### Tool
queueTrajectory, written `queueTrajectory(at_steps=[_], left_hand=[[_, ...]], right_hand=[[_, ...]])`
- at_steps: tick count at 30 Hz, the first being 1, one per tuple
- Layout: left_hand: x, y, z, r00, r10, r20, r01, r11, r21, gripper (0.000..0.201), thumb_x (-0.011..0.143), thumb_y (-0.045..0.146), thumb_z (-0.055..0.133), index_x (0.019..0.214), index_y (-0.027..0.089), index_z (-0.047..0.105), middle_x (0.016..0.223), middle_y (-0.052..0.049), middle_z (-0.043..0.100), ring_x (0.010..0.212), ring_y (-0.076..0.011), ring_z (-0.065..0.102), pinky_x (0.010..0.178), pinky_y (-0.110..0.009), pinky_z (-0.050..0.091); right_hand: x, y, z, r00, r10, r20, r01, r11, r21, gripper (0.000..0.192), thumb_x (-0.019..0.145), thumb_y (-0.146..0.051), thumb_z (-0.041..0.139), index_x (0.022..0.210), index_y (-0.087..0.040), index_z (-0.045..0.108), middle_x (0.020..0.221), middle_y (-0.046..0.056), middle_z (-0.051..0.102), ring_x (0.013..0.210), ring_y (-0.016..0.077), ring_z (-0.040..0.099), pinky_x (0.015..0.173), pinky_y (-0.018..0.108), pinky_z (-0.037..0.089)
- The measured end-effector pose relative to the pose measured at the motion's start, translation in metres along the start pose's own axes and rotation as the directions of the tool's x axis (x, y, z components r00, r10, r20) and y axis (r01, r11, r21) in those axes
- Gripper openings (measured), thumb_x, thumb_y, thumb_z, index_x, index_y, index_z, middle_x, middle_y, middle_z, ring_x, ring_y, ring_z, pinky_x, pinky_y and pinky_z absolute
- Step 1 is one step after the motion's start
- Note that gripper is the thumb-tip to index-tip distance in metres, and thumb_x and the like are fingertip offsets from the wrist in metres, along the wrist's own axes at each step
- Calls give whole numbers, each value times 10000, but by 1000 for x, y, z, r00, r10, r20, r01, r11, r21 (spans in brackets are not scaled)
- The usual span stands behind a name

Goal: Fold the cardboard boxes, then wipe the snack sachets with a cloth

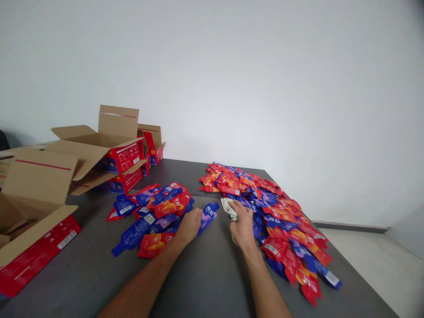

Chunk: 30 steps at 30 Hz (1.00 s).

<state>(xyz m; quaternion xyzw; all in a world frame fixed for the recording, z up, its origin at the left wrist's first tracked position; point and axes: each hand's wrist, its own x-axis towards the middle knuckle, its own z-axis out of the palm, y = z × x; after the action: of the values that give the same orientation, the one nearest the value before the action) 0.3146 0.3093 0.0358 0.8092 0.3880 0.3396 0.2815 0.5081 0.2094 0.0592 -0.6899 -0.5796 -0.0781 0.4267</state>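
Glossy plastic-film sachets (271, 212) lie beside the right hand (243, 225) — its grip holds pale, matt cloth (229, 207). Under both hands, the table (205, 274) looks matt grey — left-side boxes (99, 150) are plain cardboard.

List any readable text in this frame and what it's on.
None can be read for sure.
Sachets: large white characters on the red ones, too blurred to read.
Blue sachet at the left hand: print too small.
Cartons: white labels and barcode patches, unreadable.
Near carton: white print and label, blurred.
White bundle in the right hand: no text visible.
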Motion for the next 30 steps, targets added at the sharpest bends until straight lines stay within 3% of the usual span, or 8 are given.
queueTrajectory(at_steps=[3,6,9,12,17,25,27,30], left_hand=[[0,-1,-2,984,-177,18,167,882,-440,326,931,405,437,707,192,540,661,-3,564,633,-165,553,641,-306,448],[-4,8,-2,948,-225,225,313,534,-785,193,872,357,552,875,172,607,719,0,608,621,-146,591,615,-290,488],[-8,22,-7,914,-155,376,405,270,-873,351,833,278,617,1173,196,601,930,-54,692,741,-154,654,680,-287,519],[-7,31,-16,890,-83,449,456,142,-878,404,889,391,557,1238,192,594,1054,-99,706,865,-193,679,751,-312,533],[-5,33,-24,868,-210,451,481,128,-867,422,910,462,507,1211,186,613,1085,-81,716,943,-216,684,790,-318,542],[-10,29,0,904,-218,368,408,178,-895,469,922,514,464,1159,153,646,1135,-123,702,1050,-246,658,889,-356,522],[-10,27,3,913,-251,321,374,203,-905,495,890,554,506,1132,152,662,1127,-126,706,1058,-255,654,906,-359,512],[-7,22,-1,916,-302,264,336,217,-916,512,842,579,561,1078,141,684,1072,-123,722,1020,-253,664,890,-344,510]], right_hand=[[-2,-15,3,995,-87,55,85,996,37,816,539,37,418,1280,-239,618,1409,39,529,1107,250,479,966,438,383],[-5,-27,8,982,-150,115,149,989,18,846,546,54,428,1313,-263,594,1474,28,469,1135,256,460,979,441,373],[-8,-34,12,966,-177,189,188,981,-41,858,558,60,452,1344,-265,568,1497,29,443,1138,262,452,985,424,363],[-11,-46,13,923,-240,300,263,964,-38,868,561,54,487,1363,-272,545,1464,35,487,1110,265,469,967,412,362],[-17,-65,13,837,-348,424,364,930,44,784,617,28,515,1313,-326,580,1424,-25,529,1057,249,474,899,372,392],[-11,-48,14,948,-159,276,210,964,-165,816,596,28,484,1347,-282,559,1479,0,465,1110,286,426,912,421,387],[-12,-52,11,921,-195,338,254,957,-141,812,604,17,495,1352,-295,553,1474,-8,471,1109,285,423,900,414,385],[-15,-66,7,823,-303,481,363,931,-35,783,624,-2,520,1334,-331,562,1446,-23,500,1098,273,430,864,384,384]])
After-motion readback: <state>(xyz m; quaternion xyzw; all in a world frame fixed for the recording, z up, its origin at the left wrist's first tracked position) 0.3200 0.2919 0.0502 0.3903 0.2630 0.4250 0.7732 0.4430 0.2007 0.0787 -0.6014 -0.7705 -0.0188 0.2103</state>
